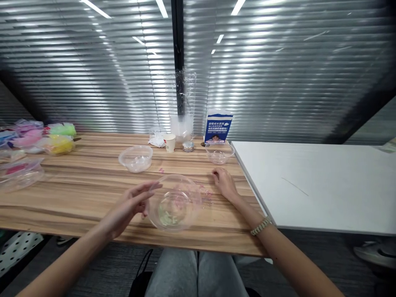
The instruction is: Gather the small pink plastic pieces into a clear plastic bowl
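Observation:
A clear plastic bowl (173, 202) is in front of me at the near edge of the table, tilted a little, with pale greenish bits showing at its bottom. My left hand (133, 204) grips its left rim, fingers over the edge and thumb lower down. To the right of the bowl, my right hand (223, 181) is low over the wood with its fingers curled in. Whatever it may hold is hidden. Between that hand and the bowl lies a clear wrapper with pink print (206, 194).
Behind stand a second clear bowl (136, 159), a third one (219, 153), a paper cup (170, 143), a small round tin (187, 146), crumpled tissue (157, 139), a clear bag (182, 123) and a blue package (218, 128). Colourful bagged material (57, 143) lies far left. A white table (318, 185) adjoins right.

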### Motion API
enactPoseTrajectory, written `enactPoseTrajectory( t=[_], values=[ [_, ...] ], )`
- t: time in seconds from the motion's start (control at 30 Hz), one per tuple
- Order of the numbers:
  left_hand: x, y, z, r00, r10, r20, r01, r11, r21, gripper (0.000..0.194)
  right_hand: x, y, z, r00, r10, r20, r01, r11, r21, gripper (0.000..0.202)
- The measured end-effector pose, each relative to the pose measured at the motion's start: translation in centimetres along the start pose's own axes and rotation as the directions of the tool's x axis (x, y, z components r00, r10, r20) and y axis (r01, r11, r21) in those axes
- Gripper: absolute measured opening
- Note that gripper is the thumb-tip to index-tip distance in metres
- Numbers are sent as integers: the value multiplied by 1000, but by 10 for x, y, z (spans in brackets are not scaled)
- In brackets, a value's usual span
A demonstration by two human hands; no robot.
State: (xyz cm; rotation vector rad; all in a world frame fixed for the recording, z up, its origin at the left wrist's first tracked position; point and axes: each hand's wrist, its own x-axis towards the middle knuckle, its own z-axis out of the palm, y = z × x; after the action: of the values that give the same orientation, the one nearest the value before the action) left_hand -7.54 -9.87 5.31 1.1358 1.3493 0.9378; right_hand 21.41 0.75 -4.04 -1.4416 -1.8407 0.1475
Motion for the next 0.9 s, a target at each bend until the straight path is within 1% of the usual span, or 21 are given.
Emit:
enactPoseTrajectory(
  t=[0.07, 0.13, 0.2, 0.27, 0.3, 0.4, 0.43, 0.5, 0.57, 0.6, 0.63, 0.7, 0.73, 0.8, 0.87, 0.9],
  values=[
    [3, 0, 17, 998, 12, 56, -12, 1000, 5, 44, -3, -14, -11, 998, -33, -55, 37, 998, 60, 14],
    [6, -2, 29, 994, 31, 103, -32, 999, 3, 43, -7, -30, -23, 985, -71, -160, 109, 965, 240, 17],
    [8, -4, 35, 992, 47, 119, -46, 999, -11, 42, -12, -46, -34, 975, -121, -186, 187, 897, 399, 17],
    [10, -6, 37, 992, 58, 113, -55, 998, -30, 40, -16, -58, -42, 967, -204, -152, 253, 843, 476, 16],
    [11, -7, 38, 992, 62, 110, -58, 998, -36, 40, -18, -63, -44, 960, -256, -118, 280, 818, 503, 15],
    [11, -7, 34, 992, 68, 104, -64, 997, -43, 40, -20, -70, -47, 916, -402, -1, 332, 756, 564, 15],
    [11, -7, 32, 993, 67, 97, -63, 997, -42, 40, -20, -70, -47, 907, -421, 21, 333, 747, 576, 17],
    [10, -7, 23, 997, 52, 62, -50, 998, -36, 43, -21, -70, -46, 919, -393, 31, 302, 753, 585, 21],
    [8, -8, 9, 999, 30, -14, -31, 999, -33, 45, -22, -68, -44, 947, -322, 14, 253, 769, 587, 23],
    [7, -8, 0, 998, 25, -65, -28, 999, -37, 45, -23, -67, -43, 956, -295, 8, 235, 777, 585, 24],
    [6, -9, -12, 991, 29, -128, -35, 998, -44, 45, -24, -67, -41, 962, -272, 2, 221, 785, 579, 25],
    [2, -11, -41, 964, 51, -261, -68, 996, -57, 43, -26, -65, -37, 971, -240, -17, 210, 808, 551, 26],
    [-1, -13, -57, 938, 58, -341, -85, 994, -65, 41, -27, -65, -35, 973, -229, -27, 208, 821, 532, 27],
    [-6, -16, -93, 882, 58, -468, -104, 992, -72, 35, -28, -64, -31, 974, -223, -37, 211, 841, 499, 27],
    [-11, -19, -129, 812, 50, -581, -96, 994, -49, 27, -29, -63, -28, 972, -233, -39, 223, 848, 480, 27],
    [-12, -21, -146, 784, 40, -620, -85, 995, -43, 23, -29, -62, -26, 970, -240, -38, 228, 849, 476, 27]
  ],
)
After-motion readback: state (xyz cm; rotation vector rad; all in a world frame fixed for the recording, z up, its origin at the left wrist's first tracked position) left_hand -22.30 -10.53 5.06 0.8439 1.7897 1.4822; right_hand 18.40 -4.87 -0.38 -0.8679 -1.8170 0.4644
